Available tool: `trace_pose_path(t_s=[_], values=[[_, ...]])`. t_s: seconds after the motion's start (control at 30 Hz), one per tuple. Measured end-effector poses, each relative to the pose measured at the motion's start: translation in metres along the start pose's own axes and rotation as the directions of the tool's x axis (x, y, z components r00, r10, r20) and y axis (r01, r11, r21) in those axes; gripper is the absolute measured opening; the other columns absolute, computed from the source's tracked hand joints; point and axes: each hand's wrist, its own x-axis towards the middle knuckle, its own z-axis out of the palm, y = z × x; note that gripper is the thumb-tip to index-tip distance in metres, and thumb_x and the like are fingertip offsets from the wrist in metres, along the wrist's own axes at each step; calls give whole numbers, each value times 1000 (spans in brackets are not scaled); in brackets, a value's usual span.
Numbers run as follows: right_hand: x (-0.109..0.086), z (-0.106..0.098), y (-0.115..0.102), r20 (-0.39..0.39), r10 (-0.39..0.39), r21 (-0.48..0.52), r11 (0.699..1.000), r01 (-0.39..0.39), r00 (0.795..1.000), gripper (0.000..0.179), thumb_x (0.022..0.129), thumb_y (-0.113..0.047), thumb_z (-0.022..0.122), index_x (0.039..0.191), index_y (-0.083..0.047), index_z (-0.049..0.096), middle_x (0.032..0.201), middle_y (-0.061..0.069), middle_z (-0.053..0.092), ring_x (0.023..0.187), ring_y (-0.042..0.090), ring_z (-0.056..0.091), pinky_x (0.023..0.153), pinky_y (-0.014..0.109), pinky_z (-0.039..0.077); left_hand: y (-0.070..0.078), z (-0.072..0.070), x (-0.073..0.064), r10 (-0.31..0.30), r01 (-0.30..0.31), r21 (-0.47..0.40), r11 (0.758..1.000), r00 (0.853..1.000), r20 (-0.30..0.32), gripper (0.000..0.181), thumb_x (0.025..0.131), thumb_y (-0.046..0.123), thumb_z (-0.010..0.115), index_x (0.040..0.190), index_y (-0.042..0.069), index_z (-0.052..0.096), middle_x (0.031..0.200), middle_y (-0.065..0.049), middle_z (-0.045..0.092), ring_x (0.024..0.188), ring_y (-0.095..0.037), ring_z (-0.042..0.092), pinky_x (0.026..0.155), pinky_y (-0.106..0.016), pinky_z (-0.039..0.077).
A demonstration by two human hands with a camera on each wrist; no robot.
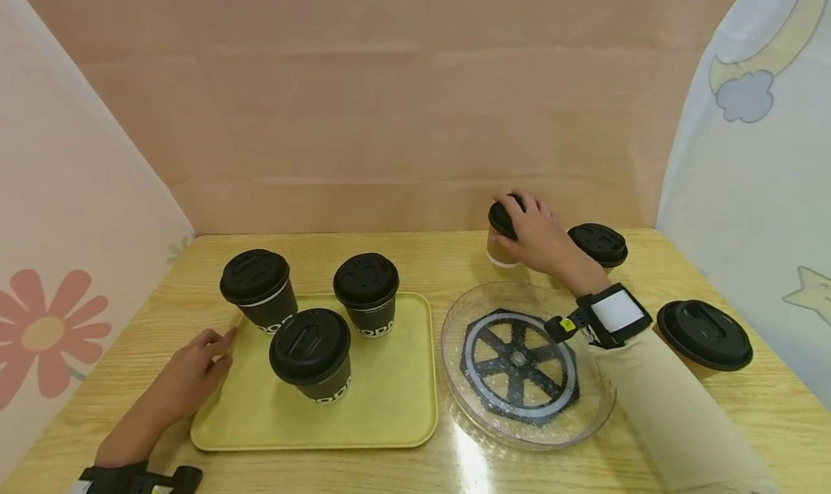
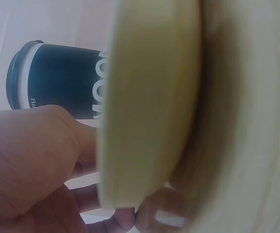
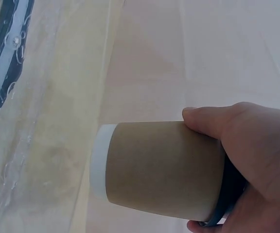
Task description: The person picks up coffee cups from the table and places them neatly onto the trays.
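Note:
My right hand grips a brown paper cup from above, at its black lid, near the back of the table. Thumb and fingers lie on opposite sides of the cup, whose white base band faces down. At the left, my left hand holds the edge of a yellow tray, with the thumb at its rim. On that tray stand three black lidded cups: a left one, a front one and a right one. White lettering shows on them.
A round clear plastic dish with a dark wheel-like pattern sits right of the tray, below my right forearm. Two more cups with black lids stand at the right, one farther back and one nearer. A peach backdrop rises behind the table.

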Motion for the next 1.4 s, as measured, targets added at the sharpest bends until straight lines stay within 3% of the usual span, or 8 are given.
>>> trace_pose_path(t_s=[0.67,1.03,1.4], values=[[-32,-30,-25,-67,-77,-30,997,75,995,66,94,-30,65,150,-10,35,148,30,33,126,56,38,100,67,35,-1,-1,1,-5,5,-7,1000,1000,7,41,90,-3,61,126,-18,54,92,-10,55,64,1,42,55,-23,38],[-48,-28,-34,-152,-140,-53,990,134,978,68,88,-30,72,146,-8,42,142,31,41,116,55,45,97,65,36,-1,-1,1,-15,16,-19,1000,1000,23,41,90,-2,61,127,-19,53,92,-10,55,64,1,43,54,-22,38],[-64,-25,-42,-90,-99,-40,995,96,991,71,89,-33,71,149,-13,38,145,26,39,118,55,45,88,67,41,-1,1,2,-19,20,-23,1000,1000,22,39,91,-2,60,126,-19,54,91,-9,54,63,1,42,54,-22,38]])
